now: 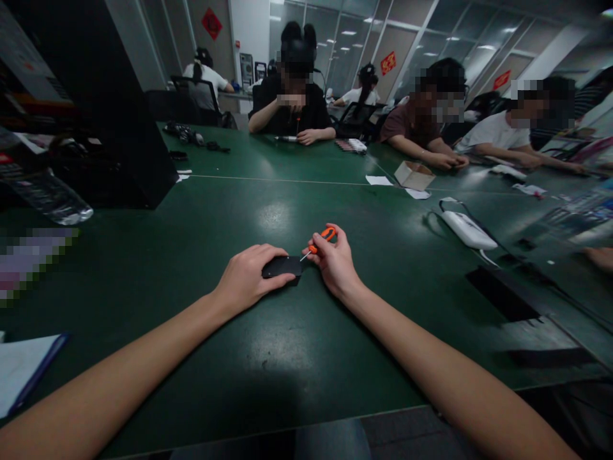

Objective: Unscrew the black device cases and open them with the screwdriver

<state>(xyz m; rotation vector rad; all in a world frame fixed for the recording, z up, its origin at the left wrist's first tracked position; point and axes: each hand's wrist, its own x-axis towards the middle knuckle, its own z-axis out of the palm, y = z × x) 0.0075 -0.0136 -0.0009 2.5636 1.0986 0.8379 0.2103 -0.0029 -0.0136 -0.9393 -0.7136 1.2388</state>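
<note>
My left hand (249, 273) is closed round a small black box (283, 266), thumb along the near side and fingers over the far side. The box rests on or just above the green table (201, 358); I cannot tell which. In my right hand (336, 259) is a screwdriver (327, 234) with an orange and black handle, pinched between thumb and fingers. Its thin metal shaft slants down to the left, and the tip is at the right end of the box. Whether the tip sits in a screw is too small to see.
A clear plastic bottle (52, 191) lies at the left beside a tall black case (110, 108). A white power strip (468, 230) with cables lies at the right. Farther back stands an open cardboard box (414, 176). Several people sit around the table; one opposite holds a tool.
</note>
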